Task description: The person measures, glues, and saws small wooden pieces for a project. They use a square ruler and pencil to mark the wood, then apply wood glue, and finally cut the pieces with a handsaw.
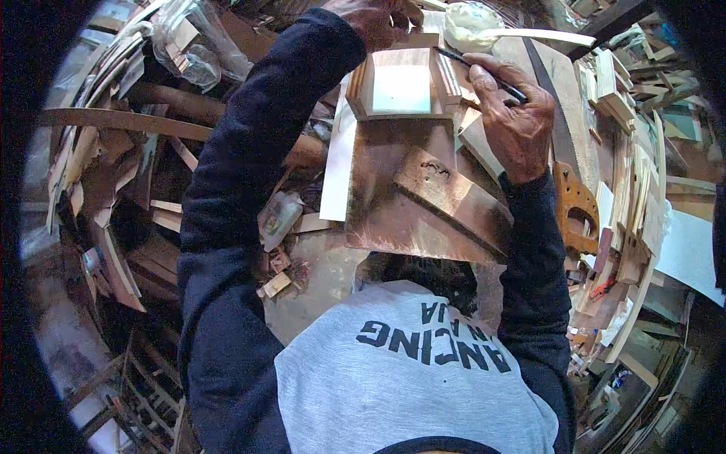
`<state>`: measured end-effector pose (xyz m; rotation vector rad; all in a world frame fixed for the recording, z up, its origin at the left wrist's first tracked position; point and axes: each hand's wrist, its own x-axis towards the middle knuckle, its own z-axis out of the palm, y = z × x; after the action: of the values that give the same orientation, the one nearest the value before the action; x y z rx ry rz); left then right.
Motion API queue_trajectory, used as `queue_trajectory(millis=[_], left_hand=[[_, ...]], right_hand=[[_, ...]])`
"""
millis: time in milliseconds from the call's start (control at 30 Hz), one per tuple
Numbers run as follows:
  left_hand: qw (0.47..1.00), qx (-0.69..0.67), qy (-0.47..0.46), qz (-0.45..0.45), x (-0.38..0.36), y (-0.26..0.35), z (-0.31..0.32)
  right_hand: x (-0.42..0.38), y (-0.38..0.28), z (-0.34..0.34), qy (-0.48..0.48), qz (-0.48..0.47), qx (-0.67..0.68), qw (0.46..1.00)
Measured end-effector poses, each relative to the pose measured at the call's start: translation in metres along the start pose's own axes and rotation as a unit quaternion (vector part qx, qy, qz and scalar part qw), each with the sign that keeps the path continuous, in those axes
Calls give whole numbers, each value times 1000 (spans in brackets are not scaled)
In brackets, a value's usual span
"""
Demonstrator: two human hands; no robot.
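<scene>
My right hand (516, 117) grips a dark, slim pen (499, 82), its tip angled toward the far right corner of a small wooden frame (403, 116). The frame has layered plywood sides and a brightly lit inner face. Beyond its far edge, my left hand (369, 21) is bent with its fingers curled, partly cut off by the top of the view; what they hold is hidden. Beneath the frame's near side lies a brown board (382, 178). A thick wooden block (454, 193) rests slantwise on that board.
Right of my forearm is a handsaw (576, 210) with a wooden handle. A pale plastic bag (470, 26) and a thin curved strip (544, 35) lie at the back. Stacked offcuts (635, 204) line the right; scrap wood (106, 181) and clear plastic (200, 45) crowd the left.
</scene>
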<state>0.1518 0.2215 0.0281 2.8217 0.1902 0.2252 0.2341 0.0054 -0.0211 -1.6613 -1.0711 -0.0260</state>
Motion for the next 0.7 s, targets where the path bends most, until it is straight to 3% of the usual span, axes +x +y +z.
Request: queue_trajectory(millis=[700], left_hand=[[999, -9, 10, 33, 0, -6, 2]], right_hand=[[-1, 3, 3, 2, 7, 2, 1000]])
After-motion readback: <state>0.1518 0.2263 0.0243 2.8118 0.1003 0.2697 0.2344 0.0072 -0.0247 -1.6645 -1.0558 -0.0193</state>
